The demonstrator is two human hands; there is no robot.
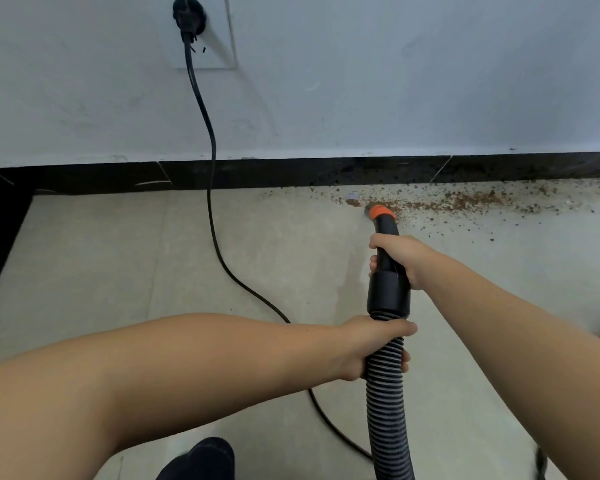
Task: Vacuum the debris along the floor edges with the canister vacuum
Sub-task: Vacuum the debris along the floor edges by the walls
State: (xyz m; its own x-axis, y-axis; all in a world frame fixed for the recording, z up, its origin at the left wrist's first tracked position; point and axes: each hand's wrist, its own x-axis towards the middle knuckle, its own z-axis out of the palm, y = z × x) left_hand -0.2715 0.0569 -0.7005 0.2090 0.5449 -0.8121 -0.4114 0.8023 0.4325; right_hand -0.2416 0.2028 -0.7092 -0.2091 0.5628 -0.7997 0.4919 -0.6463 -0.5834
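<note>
Tiled floor by wall | right hand grips nozzle at debris | left hand grips hose

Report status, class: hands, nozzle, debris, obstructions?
Right hand grips nozzle tube; left hand grips hose. Orange nozzle tip at debris. Power cord left, clear.

Brown crumbly debris is strewn on the pale floor along the black baseboard at the right of the frame. The vacuum's ribbed black hose rises from the bottom edge to a rigid black nozzle whose orange tip sits right at the left end of the mess.
</note>
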